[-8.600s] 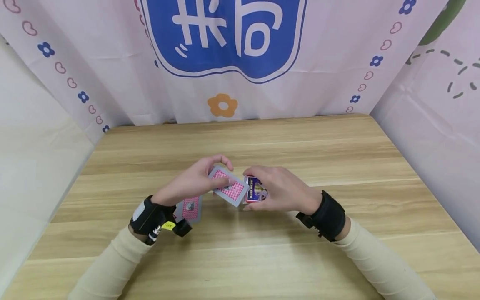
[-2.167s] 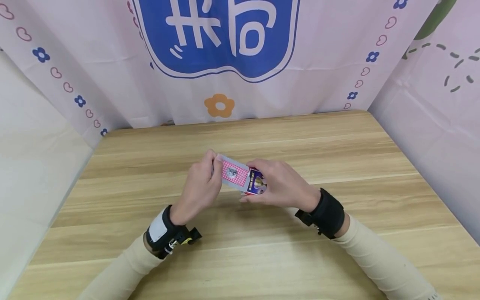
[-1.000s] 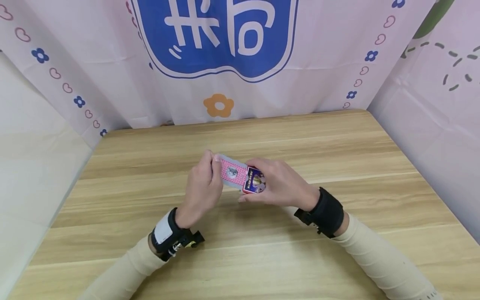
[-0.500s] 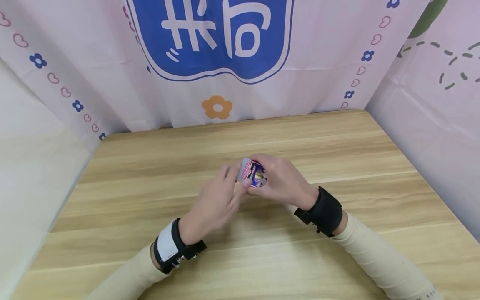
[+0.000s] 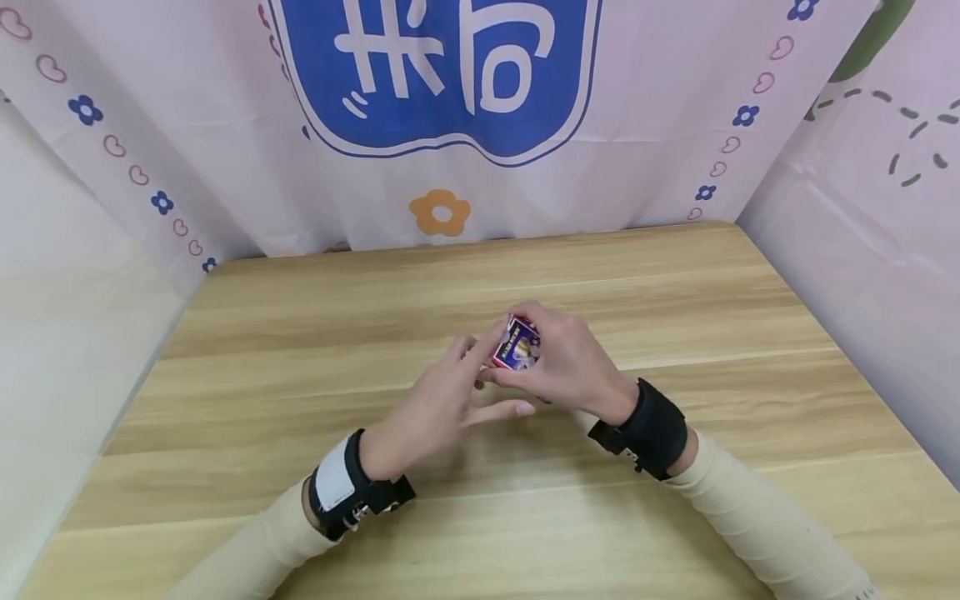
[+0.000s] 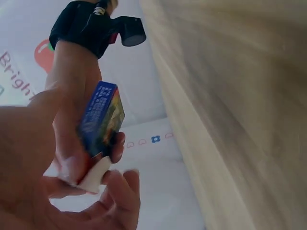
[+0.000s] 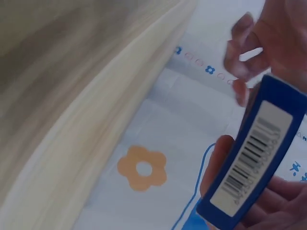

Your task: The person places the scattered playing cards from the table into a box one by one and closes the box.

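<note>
A small blue and red playing-card box [image 5: 519, 343] is held above the table, a gold trophy printed on its face. My right hand [image 5: 576, 358] grips it by the sides between thumb and fingers. At the box's left end, my left hand [image 5: 438, 408] has its forefinger against the edge and its thumb stretched out apart, below the box. The left wrist view shows a white flap [image 6: 96, 175] sticking out from that end, close to my left fingers [image 6: 122, 191]. A barcode label [image 7: 252, 160] marks the end facing the right wrist camera. No cards show outside the box.
The wood-grain table [image 5: 637, 517] spreads beneath both hands. A printed white cloth [image 5: 360, 200] hangs along its back edge, and pale sheets stand at the left and right sides. Both wrists wear black straps [image 5: 660, 429] with small cameras.
The pink-backed cards, earlier sticking out of the box with my left hand on them, have slid inside out of sight. My left hand has moved right to the box's end; my right keeps its grip.
</note>
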Demonstrator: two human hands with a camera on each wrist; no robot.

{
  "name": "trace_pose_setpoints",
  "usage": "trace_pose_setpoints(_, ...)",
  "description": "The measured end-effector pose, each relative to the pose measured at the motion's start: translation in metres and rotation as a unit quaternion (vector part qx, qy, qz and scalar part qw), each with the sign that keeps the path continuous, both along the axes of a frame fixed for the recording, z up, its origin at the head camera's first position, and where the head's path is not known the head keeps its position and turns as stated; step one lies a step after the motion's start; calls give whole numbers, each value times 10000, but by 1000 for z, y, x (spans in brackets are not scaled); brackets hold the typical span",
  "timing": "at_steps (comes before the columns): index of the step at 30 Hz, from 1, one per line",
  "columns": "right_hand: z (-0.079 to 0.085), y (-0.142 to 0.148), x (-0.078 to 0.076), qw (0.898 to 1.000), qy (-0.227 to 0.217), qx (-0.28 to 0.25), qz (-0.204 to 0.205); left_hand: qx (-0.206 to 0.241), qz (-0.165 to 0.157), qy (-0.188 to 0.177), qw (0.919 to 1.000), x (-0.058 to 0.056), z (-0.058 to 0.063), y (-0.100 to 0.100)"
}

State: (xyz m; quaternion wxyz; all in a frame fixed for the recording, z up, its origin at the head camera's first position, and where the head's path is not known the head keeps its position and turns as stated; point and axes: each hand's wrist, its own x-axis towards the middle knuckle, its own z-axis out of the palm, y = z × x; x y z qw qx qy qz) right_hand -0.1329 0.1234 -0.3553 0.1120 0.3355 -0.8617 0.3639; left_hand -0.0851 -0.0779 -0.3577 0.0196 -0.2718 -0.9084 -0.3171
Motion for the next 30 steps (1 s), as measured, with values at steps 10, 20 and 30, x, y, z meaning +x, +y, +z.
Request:
trace_pose_setpoints(10,6,-8,13,9874,-988,-1223,-173,1994,42,-577,9782,1,0,7)
trace_pose_setpoints(20,20,-13,26,9191,-1112,-3768,298,4121,420,-27,9102,6,15,3)
trace_pose_setpoints(30,22,-17,34,9003,-542,-4252,750,4000,-268,1275,9072,7,20,-2)
